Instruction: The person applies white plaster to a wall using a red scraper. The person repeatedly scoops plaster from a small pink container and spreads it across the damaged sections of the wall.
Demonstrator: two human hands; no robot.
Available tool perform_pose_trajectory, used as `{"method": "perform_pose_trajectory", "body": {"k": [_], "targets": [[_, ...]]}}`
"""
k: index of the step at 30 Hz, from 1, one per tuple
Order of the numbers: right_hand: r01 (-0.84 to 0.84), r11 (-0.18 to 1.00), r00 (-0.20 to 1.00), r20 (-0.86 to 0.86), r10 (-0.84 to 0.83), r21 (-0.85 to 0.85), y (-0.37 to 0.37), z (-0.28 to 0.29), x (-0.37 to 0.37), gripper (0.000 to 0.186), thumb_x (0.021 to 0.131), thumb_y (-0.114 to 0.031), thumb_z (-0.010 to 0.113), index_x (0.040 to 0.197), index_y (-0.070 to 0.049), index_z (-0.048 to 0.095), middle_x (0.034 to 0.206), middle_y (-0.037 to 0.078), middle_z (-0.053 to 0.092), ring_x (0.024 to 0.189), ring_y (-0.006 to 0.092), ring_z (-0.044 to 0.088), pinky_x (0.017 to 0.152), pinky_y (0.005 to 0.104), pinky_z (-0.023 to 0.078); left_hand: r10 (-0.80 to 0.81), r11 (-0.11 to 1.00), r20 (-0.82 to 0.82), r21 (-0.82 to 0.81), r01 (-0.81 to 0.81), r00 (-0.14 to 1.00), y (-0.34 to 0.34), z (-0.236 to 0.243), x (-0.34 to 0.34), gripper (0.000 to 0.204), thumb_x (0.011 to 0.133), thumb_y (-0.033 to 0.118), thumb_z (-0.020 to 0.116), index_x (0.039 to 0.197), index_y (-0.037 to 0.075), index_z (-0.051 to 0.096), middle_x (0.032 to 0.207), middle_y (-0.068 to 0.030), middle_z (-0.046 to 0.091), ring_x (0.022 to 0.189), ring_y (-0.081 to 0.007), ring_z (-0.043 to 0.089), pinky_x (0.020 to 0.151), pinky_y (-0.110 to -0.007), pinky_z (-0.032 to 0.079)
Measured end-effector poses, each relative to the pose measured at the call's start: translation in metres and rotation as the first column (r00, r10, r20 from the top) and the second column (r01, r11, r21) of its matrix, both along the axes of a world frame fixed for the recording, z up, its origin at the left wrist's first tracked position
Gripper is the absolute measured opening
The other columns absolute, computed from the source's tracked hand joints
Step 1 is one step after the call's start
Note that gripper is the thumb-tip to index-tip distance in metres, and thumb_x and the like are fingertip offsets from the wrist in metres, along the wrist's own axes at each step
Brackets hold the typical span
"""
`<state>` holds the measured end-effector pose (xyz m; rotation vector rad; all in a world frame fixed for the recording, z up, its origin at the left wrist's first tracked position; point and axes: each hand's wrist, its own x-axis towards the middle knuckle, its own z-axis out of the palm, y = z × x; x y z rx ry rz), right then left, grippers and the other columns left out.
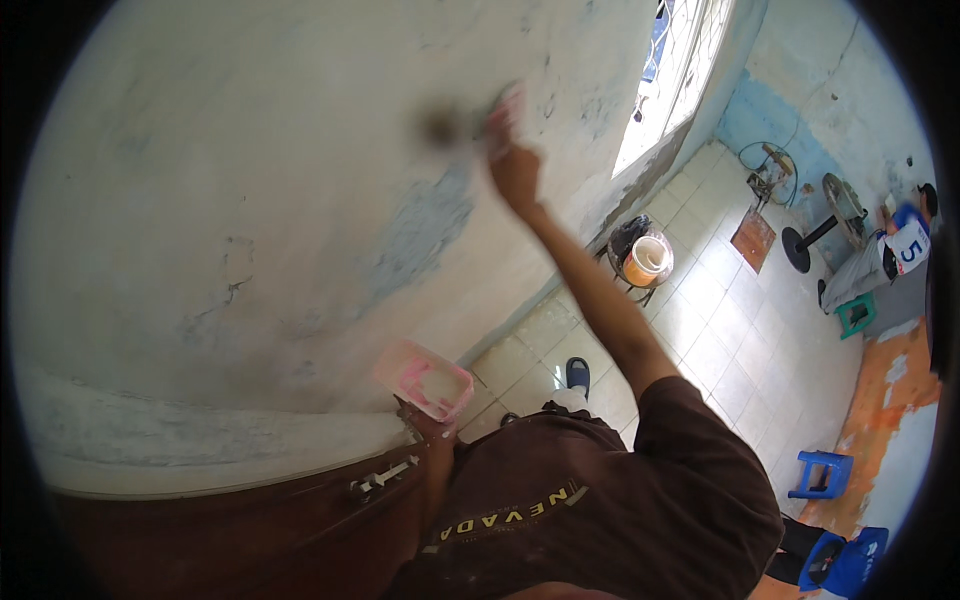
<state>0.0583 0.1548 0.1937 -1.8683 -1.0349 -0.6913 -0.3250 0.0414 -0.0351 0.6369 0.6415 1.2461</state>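
Note:
My right hand [512,172] is raised at arm's length against the patchy white wall [270,140]. Its fingers are closed around a small, flat pink-and-white piece [511,104], smeared pale and pressed to or very near the wall; its exact kind is unclear. Low down, beside the wall, my left hand [432,428] grips a pink plastic tub [463,384] from below. Pink and whitish paste streaks the tub's inside. Bare grey-blue patches [425,225] show on the wall below my right hand.
A brown door [200,555] with a metal latch [385,476] lies below left. Right of me, a bucket [648,259] sits on a stool. Farther off are a barred window [670,85], a black-based stand [796,250], a blue stool [824,474] and a seated person [895,245].

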Motion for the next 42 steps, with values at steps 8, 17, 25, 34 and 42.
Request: {"method": "perform_pose_trajectory", "body": {"k": [8,17,25,34,42], "targets": [[-0.645,0.751,0.756,-0.025,0.654,0.143,-0.081,-0.057,-0.189,0.043,0.082,-0.004,0.072,0.124,-0.009,0.064,0.106,0.009,0.073,0.075,0.0230,0.073,0.065,0.0345,0.060,-0.102,0.909,0.399,-0.336,0.249,0.911,0.007,0.005,-0.004,0.064,0.095,0.064,0.042,0.130,0.012,0.051,0.100,-0.0125,0.062,0.074,-0.0300,0.063,0.053,-0.038,0.050],[0.054,0.998,0.997,-0.059,-0.054,0.015,-0.029,0.095,0.059,0.024,0.097,-0.017,0.054,0.107,0.002,0.063,0.072,0.015,0.067,0.059,0.0276,0.066,0.050,0.0433,0.049,-0.111,0.992,0.232,-0.030,0.121,0.966,-0.009,0.037,-0.005,0.056,0.098,0.058,0.044,0.138,0.018,0.049,0.131,-0.0041,0.056,0.120,-0.0279,0.056,0.099,-0.050,0.050],[-0.688,0.696,0.660,0.223,0.718,-0.204,-0.071,-0.015,-0.184,0.044,0.084,-0.015,0.069,0.127,-0.007,0.061,0.078,0.008,0.069,0.066,0.0264,0.068,0.055,0.0389,0.055,-0.032,0.997,0.263,-0.062,0.050,0.964,0.006,-0.003,0.012,0.063,0.096,0.062,0.044,0.136,0.014,0.048,0.118,-0.0110,0.060,0.098,-0.0306,0.064,0.068,-0.043,0.055],[-0.095,0.867,0.994,0.099,0.053,0.489,-0.041,0.257,0.021,0.036,0.095,-0.004,0.053,0.130,-0.004,0.060,0.115,0.019,0.070,0.085,0.0347,0.071,0.074,0.0391,0.056,0.028,0.941,0.444,-0.315,0.126,0.896,-0.013,0.004,-0.010,0.060,0.095,0.062,0.043,0.131,0.014,0.051,0.105,-0.0083,0.064,0.077,-0.0285,0.065,0.053,-0.042,0.053],[-0.089,0.993,0.866,0.499,0.036,0.082,0.020,0.095,-0.074,0.065,0.084,-0.004,0.058,0.147,0.002,0.040,0.128,0.025,0.062,0.086,0.0315,0.068,0.069,0.0388,0.056,-0.161,0.971,0.384,-0.100,0.215,0.909,-0.008,-0.004,-0.002,0.054,0.097,0.056,0.046,0.124,0.010,0.053,0.099,-0.0095,0.060,0.076,-0.0254,0.061,0.062,-0.041,0.053]]}}
